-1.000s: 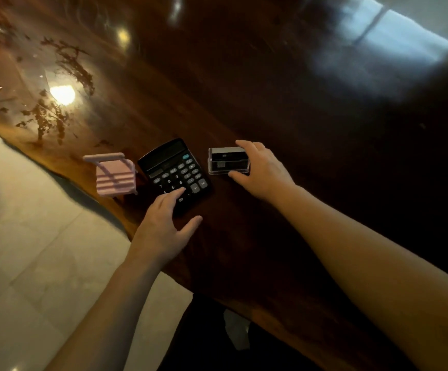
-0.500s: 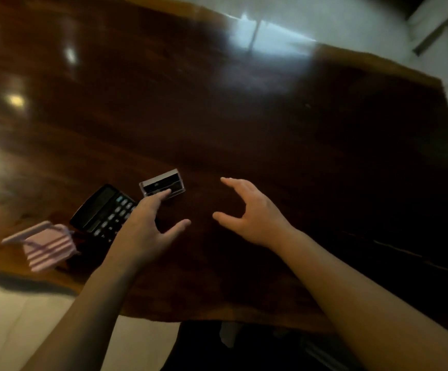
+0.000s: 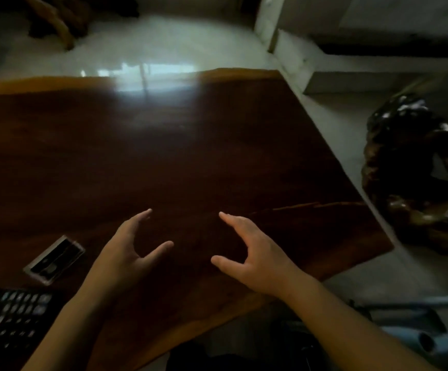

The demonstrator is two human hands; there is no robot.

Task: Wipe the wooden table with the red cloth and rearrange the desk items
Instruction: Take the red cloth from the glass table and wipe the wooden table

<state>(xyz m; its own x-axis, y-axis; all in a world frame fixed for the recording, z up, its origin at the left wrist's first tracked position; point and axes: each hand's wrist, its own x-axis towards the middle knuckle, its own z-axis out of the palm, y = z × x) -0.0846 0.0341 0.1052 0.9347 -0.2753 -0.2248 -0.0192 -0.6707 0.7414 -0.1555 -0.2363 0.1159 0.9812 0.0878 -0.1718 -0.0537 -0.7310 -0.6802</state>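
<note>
The dark wooden table (image 3: pixel 190 162) fills most of the view. My left hand (image 3: pixel 129 253) and my right hand (image 3: pixel 252 253) hover side by side over its near middle, both empty with fingers spread. A small clear box (image 3: pixel 54 259) with dark contents lies on the table to the left of my left hand. A black calculator (image 3: pixel 11 319) sits at the bottom left corner, near the table's front edge. No red cloth is in view.
A dark gnarled wood piece (image 3: pixel 415 178) stands on the pale floor beyond the table's right edge. More twisted wood (image 3: pixel 57 20) lies on the floor at the far left. A white step or plinth (image 3: pixel 311 62) sits past the far right corner.
My right hand let go of the clear box and my left came off the calculator. The view swung right, so both items and the pink stand slid left; the pink stand is out of view.
</note>
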